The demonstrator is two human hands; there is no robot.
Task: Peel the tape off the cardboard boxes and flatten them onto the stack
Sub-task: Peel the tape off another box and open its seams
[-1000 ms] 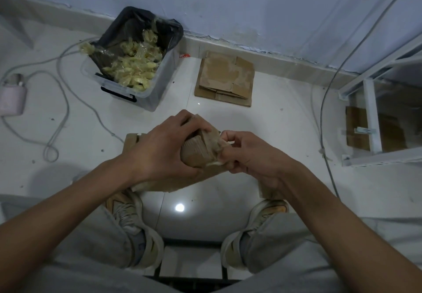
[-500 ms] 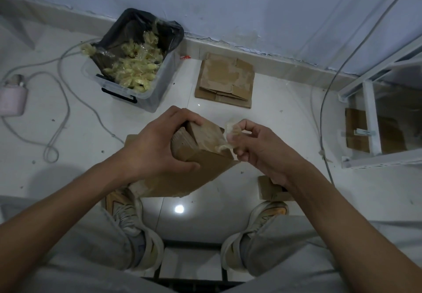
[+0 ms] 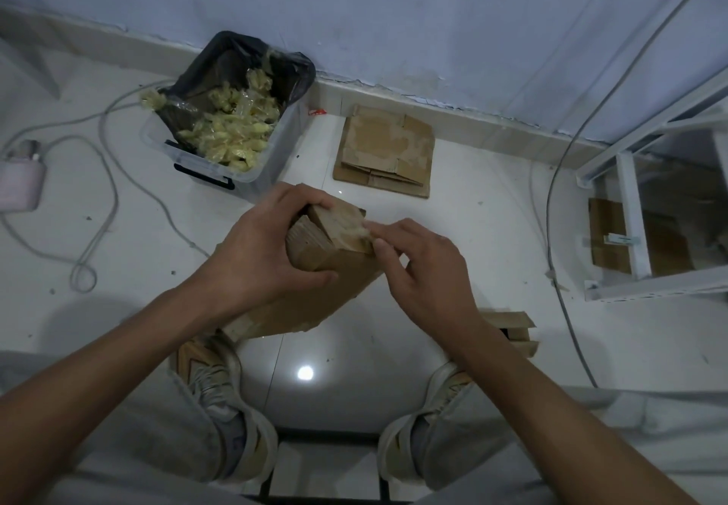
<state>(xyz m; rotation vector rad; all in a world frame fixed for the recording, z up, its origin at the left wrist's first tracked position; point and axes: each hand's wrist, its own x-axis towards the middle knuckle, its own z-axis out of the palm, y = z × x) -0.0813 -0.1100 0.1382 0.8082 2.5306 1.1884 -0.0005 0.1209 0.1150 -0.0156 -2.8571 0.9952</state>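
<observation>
A brown cardboard box (image 3: 335,264) is held in the air above the floor between my knees. My left hand (image 3: 260,252) grips its upper left end, fingers over the top and thumb along the side. My right hand (image 3: 417,264) pinches a scrap of yellowish tape (image 3: 360,230) at the box's top right corner. A stack of flattened boxes (image 3: 388,150) lies on the floor by the wall. More cardboard (image 3: 512,327) lies behind my right wrist, partly hidden.
A clear plastic bin (image 3: 236,173) lined with a black bag and filled with balled tape stands at the back left. Cables (image 3: 102,173) loop across the floor on the left. A white metal frame (image 3: 630,221) with cardboard under it stands at the right. My shoes (image 3: 232,406) rest below.
My right hand pulled a tape scrap away to the right, then came back to the box's top corner. My left hand turned the box so its end flap faces up.
</observation>
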